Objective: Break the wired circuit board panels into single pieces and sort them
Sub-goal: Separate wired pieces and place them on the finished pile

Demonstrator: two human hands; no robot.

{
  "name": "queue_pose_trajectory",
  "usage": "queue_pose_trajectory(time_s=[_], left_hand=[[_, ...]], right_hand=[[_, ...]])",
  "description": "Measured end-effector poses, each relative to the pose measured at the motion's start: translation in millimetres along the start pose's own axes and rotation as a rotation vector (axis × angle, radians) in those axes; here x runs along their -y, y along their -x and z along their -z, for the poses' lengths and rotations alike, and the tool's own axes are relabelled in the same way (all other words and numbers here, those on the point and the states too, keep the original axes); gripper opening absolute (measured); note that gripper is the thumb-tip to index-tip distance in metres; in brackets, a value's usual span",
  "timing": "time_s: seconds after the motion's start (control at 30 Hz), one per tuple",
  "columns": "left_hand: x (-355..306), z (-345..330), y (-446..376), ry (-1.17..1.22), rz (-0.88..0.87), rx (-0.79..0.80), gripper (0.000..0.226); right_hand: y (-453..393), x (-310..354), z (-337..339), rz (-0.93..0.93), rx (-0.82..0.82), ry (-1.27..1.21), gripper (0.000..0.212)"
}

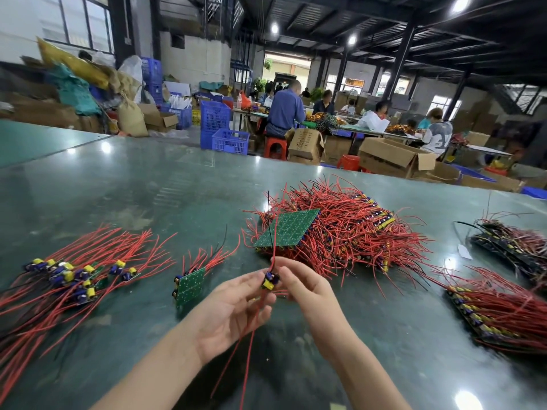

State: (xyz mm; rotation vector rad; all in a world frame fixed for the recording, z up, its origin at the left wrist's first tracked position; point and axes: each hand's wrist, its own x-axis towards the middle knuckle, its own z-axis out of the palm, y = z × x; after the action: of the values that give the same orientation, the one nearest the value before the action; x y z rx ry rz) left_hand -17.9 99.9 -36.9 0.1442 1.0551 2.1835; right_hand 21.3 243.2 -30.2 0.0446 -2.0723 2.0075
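Both hands meet at centre, the left hand (pixel 233 306) and right hand (pixel 302 288) each pinching one small board piece (pixel 270 281) between fingertips, its red wires (pixel 251 335) trailing down toward the person. The sorted pile of singles (pixel 74 279) lies to the left, nearer the left hand (likely the drop spot); the unbroken panel stack (pixel 325 229) sits just beyond, a partial panel (pixel 189 285) just left
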Motion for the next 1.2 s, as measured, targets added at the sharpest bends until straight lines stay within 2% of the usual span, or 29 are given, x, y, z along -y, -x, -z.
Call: queue_pose_trajectory(time_s=[0.1, 0.17, 0.23, 0.3, 0.37, 0.53, 0.63, 0.7, 0.73, 0.77, 0.83, 0.87, 0.9, 0.93, 1.0, 1.03, 1.1, 1.2], left_hand=[[-14.9, 3.3, 0.7, 0.045, -0.047, -0.031, 0.030], [-33.9, 9.6, 4.0, 0.070, -0.132, -0.069, 0.028], [-54.8, 21.3, 8.7, 0.048, -0.269, -0.167, 0.022], [-71.9, 35.6, 13.3, -0.049, -0.418, -0.318, 0.011], [-82.7, 50.0, 16.9, -0.195, -0.524, -0.479, 0.012], [-94.6, 87.7, 23.2, -0.704, -0.627, -0.829, 0.018], [-95.3, 104.4, 25.2, -1.117, -0.587, -1.130, 0.013], [-92.3, 105.6, 24.9, -1.299, -0.483, -1.273, 0.025], [-90.2, 103.3, 23.9, -1.375, -0.491, -1.330, 0.031], [-87.6, 98.7, 22.0, -1.438, -0.586, -1.356, 0.034], [-77.8, 73.9, 18.8, -1.503, -0.895, -1.219, 0.031], [-69.3, 56.9, 16.7, -1.449, -0.991, -1.064, 0.028], [-59.4, 40.5, 14.9, -1.330, -1.002, -0.883, 0.024], [-49.6, 26.3, 12.7, -1.172, -0.927, -0.726, 0.019], [-24.0, 5.4, 4.3, -0.798, -0.608, -0.531, 0.018], [-11.2, -1.5, 0.5, -0.617, -0.420, -0.482, 0.022], [4.6, -8.4, -3.3, -0.307, -0.136, -0.438, 0.031], [7.9, -5.2, -5.8, -0.035, 0.047, -0.358, 0.042]], right_hand=[[-5.2, -6.8, 3.4, -0.045, -0.106, 0.026, 0.017], [-6.9, -12.7, 5.2, -0.052, -0.147, 0.139, 0.017], [-6.6, -20.0, 6.1, -0.006, -0.135, 0.428, 0.015], [-5.9, -31.5, 6.8, 0.083, -0.036, 0.902, 0.020], [-4.1, -38.5, 6.6, 0.149, 0.064, 1.199, 0.029], [-3.0, -39.7, 2.3, 0.228, 0.104, 1.141, 0.036], [-2.1, -42.7, 2.0, 0.247, 0.137, 1.195, 0.037], [-2.5, -44.5, 1.4, 0.238, 0.163, 1.219, 0.037], [-3.1, -44.7, 2.0, 0.233, 0.167, 1.230, 0.036], [-3.6, -44.8, 2.8, 0.233, 0.167, 1.245, 0.034], [-4.5, -42.6, 4.2, 0.261, 0.162, 1.277, 0.029], [-4.1, -39.6, 3.7, 0.288, 0.151, 1.276, 0.026], [-3.5, -35.9, 2.6, 0.336, 0.127, 1.256, 0.022], [-3.5, -32.3, 2.0, 0.405, 0.078, 1.229, 0.015], [-4.3, -27.7, 4.5, 0.552, -0.104, 1.125, 0.007], [-5.0, -25.6, 6.0, 0.615, -0.208, 1.047, 0.007], [-5.8, -21.3, 8.5, 0.674, -0.319, 0.927, 0.011], [-4.7, -18.4, 10.0, 0.651, -0.307, 0.813, 0.018]])
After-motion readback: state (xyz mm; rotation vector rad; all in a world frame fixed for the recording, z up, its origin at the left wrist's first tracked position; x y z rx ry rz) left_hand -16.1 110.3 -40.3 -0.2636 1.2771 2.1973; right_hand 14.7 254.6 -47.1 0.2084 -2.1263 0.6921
